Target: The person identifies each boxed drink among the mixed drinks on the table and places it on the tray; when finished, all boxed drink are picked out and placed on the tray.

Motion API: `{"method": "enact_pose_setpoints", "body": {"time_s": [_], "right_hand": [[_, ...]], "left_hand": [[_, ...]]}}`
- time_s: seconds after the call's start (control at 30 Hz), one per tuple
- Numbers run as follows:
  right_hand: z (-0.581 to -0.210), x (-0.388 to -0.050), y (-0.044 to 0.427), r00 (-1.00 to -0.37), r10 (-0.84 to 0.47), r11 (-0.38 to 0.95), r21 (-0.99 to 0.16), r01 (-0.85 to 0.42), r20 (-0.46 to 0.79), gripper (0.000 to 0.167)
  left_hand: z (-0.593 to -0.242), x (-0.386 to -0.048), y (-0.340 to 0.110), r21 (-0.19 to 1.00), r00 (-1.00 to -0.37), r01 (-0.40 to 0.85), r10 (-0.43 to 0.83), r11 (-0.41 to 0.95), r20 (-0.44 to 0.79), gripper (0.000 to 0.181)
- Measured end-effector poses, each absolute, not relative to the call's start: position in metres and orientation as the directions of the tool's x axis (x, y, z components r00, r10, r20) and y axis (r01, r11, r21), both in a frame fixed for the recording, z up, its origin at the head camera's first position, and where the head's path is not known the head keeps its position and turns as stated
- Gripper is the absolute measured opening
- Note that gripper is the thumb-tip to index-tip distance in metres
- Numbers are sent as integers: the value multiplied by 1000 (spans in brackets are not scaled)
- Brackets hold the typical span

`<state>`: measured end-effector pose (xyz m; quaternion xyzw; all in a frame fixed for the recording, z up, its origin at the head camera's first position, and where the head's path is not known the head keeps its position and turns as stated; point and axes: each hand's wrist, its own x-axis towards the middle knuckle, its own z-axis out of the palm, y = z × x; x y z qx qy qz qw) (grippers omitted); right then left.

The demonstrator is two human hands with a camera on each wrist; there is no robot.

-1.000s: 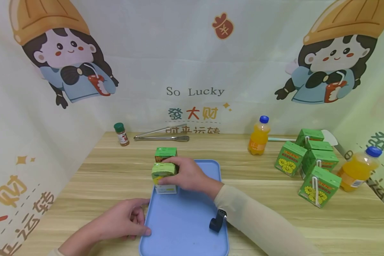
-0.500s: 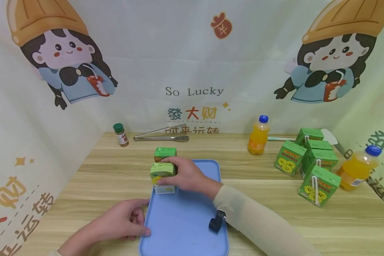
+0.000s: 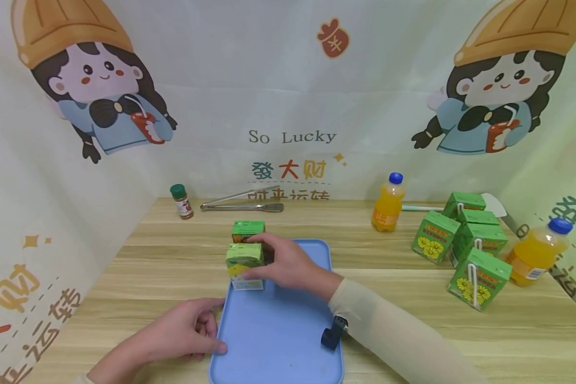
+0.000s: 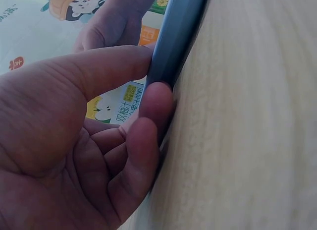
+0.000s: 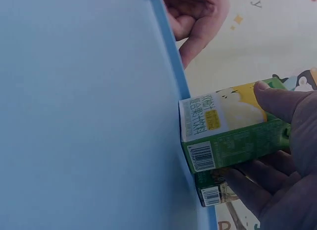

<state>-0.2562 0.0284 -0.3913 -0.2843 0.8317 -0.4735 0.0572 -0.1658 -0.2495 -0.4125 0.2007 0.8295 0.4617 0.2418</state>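
A yellow-green carton (image 3: 247,271) stands upright at the far left of the blue tray (image 3: 278,330). My right hand (image 3: 288,264) is around its right side, fingers loosely extended; in the right wrist view the thumb (image 5: 277,98) lies at the carton's (image 5: 237,111) front face, and the fingers are behind it. Just behind stands a darker green carton (image 3: 248,229), partly hidden. My left hand (image 3: 184,329) holds the tray's left rim with thumb and forefinger, its other fingers curled; the left wrist view shows fingertips against the tray edge (image 4: 176,36).
Several green cartons (image 3: 480,280) stand at the right, beside an orange bottle (image 3: 535,256). Another orange bottle (image 3: 388,205) is at the back, with a white-headed utensil (image 3: 494,205) behind the cartons. Tongs (image 3: 242,207) and a green-capped jar (image 3: 182,202) lie and stand at the back left.
My right hand has loosened around the yellow-green carton and shifted slightly right, showing more of its front. The carton stays upright, and my left hand keeps its place at the rim.
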Motion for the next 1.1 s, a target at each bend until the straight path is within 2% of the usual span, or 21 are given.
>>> {"method": "enact_pose_setpoints", "body": {"time_s": [0.5,1.1], "right_hand": [[-382,-252,64,-797,-552,262,-856,-445,245,75],[-369,-252,143,-851,-408,422,-759,-496,330,75]], "left_hand": [[-411,-165,-248,860,-809,114,550,497,-210,99],[-411,-164,-246,861,-811,103,544,498,-217,100]]}}
